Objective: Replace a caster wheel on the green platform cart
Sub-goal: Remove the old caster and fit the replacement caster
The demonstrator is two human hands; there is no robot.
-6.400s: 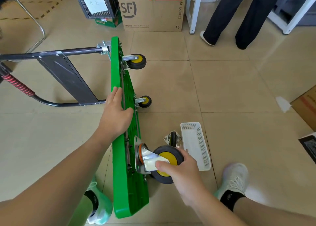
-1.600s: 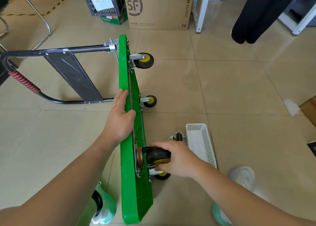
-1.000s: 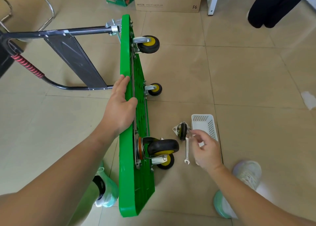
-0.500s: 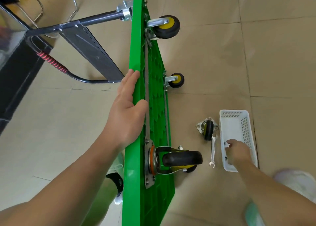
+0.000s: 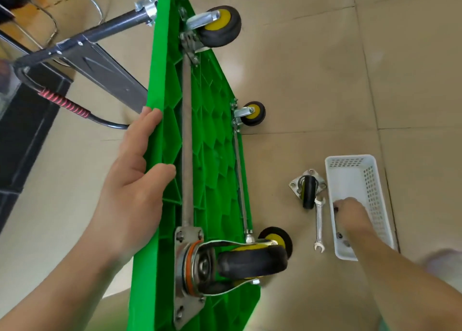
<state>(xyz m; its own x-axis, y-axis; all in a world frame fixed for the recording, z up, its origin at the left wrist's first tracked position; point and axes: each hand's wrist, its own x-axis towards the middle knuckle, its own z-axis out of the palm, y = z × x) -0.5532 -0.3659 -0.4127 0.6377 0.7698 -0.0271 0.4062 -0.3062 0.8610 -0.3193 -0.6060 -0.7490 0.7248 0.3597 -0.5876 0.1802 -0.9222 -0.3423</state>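
Grip, L hand [image 5: 135, 180]: green cart [image 5: 207, 155] held by top edge, thumb hooked over rim; cart stood on its side on floor [image 5: 312, 80]. R hand [image 5: 350, 212] down in white basket [image 5: 350, 170]; grip can't be told, fingers hidden. On cart's near corner: big caster [image 5: 250, 260]. Loose small caster [image 5: 308, 189] & wrench [image 5: 318, 227] laid betw. cart & basket.

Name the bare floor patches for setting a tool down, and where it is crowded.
Free: tile right of the white basket; the wide stretch beyond the basket, right of the green cart. Crowded: the strip between cart and basket, holding the loose caster and wrench.
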